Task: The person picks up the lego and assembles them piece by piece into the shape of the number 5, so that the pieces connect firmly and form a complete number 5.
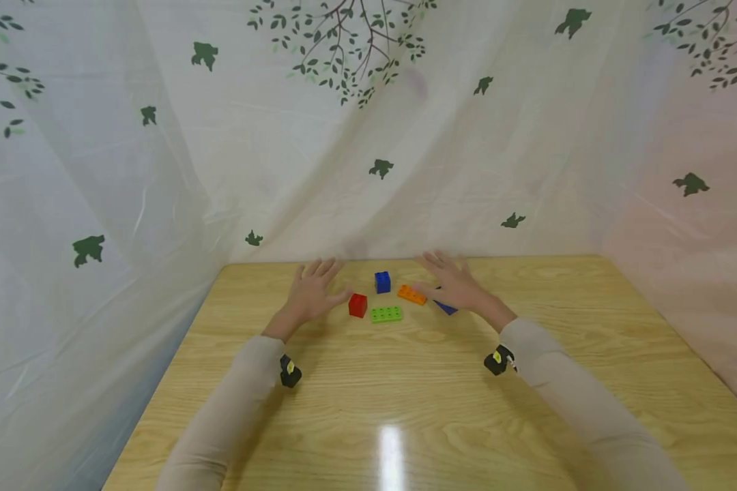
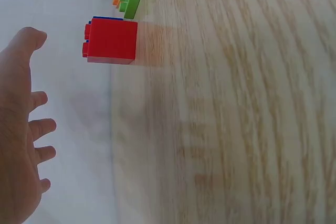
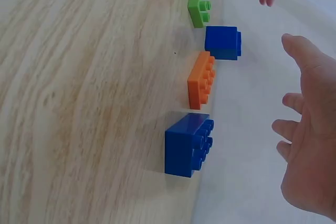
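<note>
My left hand (image 1: 312, 292) hovers with spread fingers just left of a red brick (image 1: 357, 306), holding nothing. Over on the right, my right hand (image 1: 457, 283) is held above the table with its fingers apart, partly covering a blue brick (image 1: 447, 308); the right wrist view shows that blue brick (image 3: 181, 148) whole, with a gap between it and the hand. Between the hands lie a flat orange brick (image 1: 411, 294), a flat light green brick (image 1: 386, 314) and a small blue brick (image 1: 383, 282) at the back. All the bricks sit apart with studs up.
The bricks rest on a wood-grain table (image 1: 387, 382) near its back edge. Behind and beside it hangs a pale curtain (image 1: 295, 170) printed with leaves and birds. A small black camera (image 1: 290, 372) is strapped at the left wrist, another black camera (image 1: 496, 361) at the right.
</note>
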Demonstrator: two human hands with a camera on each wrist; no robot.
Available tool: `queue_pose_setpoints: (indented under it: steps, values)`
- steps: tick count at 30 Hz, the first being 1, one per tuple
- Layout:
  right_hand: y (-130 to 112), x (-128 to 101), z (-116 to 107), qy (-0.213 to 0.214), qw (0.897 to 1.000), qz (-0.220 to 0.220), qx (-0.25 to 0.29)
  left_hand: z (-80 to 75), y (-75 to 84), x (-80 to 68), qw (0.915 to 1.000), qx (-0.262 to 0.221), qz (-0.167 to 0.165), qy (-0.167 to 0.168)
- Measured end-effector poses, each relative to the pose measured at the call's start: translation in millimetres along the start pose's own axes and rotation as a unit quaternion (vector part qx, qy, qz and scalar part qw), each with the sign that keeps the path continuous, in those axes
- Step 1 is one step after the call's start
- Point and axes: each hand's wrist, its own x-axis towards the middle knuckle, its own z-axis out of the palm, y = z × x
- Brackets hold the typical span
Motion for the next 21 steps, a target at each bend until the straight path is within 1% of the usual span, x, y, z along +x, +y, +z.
queue_pose_setpoints:
  steps: [5,9,13,16,21]
  values:
    - [-1.9,-1.0,11.4,-0.002,1.000,-0.015,-0.011,2.7,3.6,-2.5,0.9997,-0.019,0.017,-0.007]
    - [-6.3,-3.3,18.3,-0.004,0.999,-0.031,0.005,6.3,5.6,-4.1,0.9979,-0.056,0.024,-0.022]
    - [-12.6,-5.7,24.0,0.001,0.998,-0.053,0.023,12.3,5.8,-3.3,0.9938,-0.101,0.026,-0.038]
    - [-17.4,-6.9,27.5,0.012,0.997,-0.069,0.027,17.2,5.3,-2.5,0.9902,-0.129,0.034,-0.042]
    - [-22.9,-8.8,32.1,0.021,0.996,-0.083,0.032,22.7,5.3,-2.3,0.9850,-0.155,0.050,-0.057]
